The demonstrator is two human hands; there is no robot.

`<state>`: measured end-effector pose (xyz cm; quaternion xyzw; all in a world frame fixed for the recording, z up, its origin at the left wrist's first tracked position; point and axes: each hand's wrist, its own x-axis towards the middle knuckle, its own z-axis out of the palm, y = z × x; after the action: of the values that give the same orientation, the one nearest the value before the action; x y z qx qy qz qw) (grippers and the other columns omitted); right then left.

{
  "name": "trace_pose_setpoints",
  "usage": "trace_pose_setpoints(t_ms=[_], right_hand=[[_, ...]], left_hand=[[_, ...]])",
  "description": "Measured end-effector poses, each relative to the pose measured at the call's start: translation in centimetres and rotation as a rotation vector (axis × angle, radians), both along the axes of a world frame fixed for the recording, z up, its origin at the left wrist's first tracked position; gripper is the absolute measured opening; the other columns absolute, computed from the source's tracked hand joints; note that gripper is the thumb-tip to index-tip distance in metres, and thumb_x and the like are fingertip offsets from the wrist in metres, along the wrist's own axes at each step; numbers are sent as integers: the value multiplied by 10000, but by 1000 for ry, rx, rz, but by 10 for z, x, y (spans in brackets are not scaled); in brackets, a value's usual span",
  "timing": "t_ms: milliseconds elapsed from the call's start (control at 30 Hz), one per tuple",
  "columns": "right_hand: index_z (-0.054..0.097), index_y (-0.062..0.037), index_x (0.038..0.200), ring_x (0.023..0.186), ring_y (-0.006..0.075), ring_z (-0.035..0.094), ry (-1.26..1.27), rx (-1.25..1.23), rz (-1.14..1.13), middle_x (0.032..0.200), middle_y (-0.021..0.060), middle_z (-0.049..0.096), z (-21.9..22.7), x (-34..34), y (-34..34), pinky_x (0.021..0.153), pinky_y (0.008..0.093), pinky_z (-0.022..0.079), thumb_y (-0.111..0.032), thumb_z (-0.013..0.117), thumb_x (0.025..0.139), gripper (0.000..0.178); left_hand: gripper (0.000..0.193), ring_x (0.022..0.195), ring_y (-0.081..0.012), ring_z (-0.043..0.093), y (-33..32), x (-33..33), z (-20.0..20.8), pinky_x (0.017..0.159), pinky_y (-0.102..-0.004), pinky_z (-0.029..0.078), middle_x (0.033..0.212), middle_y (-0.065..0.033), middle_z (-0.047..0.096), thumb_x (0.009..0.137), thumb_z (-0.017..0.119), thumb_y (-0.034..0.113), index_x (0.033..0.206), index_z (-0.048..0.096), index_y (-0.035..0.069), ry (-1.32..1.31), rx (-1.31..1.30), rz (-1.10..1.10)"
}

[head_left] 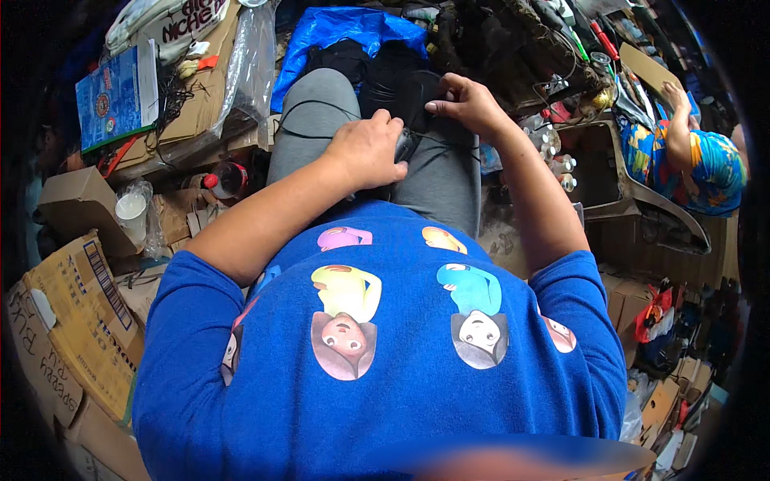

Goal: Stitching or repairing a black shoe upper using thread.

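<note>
A black item (395,94) lies between my grey-clad knees; its exact kind is hard to make out. A thin black cord (309,104) loops across both thighs. My left hand (367,152) is closed at the near end of the black item, fingers curled over it and thumb pointing right. Beside it shows a small dark, shiny piece (407,144), partly hidden by that hand. My right hand (473,104) is at the right edge of the black item, thumb and fingers drawn together in a pinch. Whatever is between those fingertips is too small or dark to tell.
Blue plastic sheeting (321,32) lies beyond my knees. To the left are a blue book (120,96), a red-capped bottle (228,180), a white cup (131,208) and cardboard boxes (84,313). Small bottles (561,164) stand at right, near another person in a colourful shirt (706,164).
</note>
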<state>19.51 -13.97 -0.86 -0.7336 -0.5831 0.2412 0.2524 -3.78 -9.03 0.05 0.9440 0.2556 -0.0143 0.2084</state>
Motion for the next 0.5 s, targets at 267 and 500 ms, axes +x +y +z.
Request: trace_pose_setpoints(t_ms=[267, 500], right_hand=[[562, -62, 729, 593, 51, 448, 446, -44, -306, 632, -32, 518, -6, 1, -52, 526, 221, 372, -240, 771, 777, 279], [605, -16, 954, 759, 40, 496, 534, -69, -129, 835, -46, 587, -3, -20, -56, 664, 213, 416, -205, 769, 777, 307]], left_hand=[[588, 943, -360, 600, -6, -6, -12, 814, -428, 491, 980, -217, 603, 700, 671, 192, 1220, 473, 4, -245, -200, -148], [436, 781, -343, 637, -17, -7, -20, 696, -438, 514, 908, -164, 628, 702, 679, 171, 1069, 492, 29, -462, 22, -216]])
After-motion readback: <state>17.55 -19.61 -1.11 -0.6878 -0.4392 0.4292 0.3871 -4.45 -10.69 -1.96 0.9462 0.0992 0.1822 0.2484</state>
